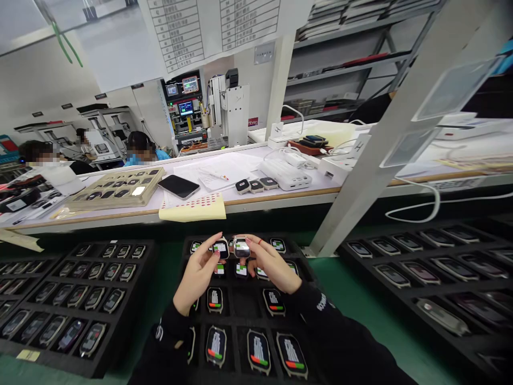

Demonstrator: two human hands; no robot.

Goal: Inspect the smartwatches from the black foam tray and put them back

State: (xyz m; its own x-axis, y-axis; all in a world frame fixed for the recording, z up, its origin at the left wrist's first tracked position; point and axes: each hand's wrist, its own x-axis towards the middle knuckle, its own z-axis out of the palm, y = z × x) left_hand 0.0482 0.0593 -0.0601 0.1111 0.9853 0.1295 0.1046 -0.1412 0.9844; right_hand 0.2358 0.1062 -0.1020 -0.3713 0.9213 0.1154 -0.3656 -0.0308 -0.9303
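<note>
My left hand [199,274] pinches a strapless smartwatch [220,248] with a lit screen between thumb and fingers. Close beside it, my right hand [271,261] grips a second smartwatch [241,247], whose face shows a pale glare. Both are held over a black foam tray [245,303] with square pockets. In its nearer rows lie several watches with lit screens, such as a watch [258,350] showing white text above a red and green bar. The watches under my hands show green and white screens and are partly covered by my fingers.
More black watch trays flank mine, a left tray [138,291] and a right tray [360,272]. A slanted metal post [372,144] rises at the right. On the bench stand a phone [178,186], a beige tray [150,192], three small watches [256,186] and a white charger block [285,175].
</note>
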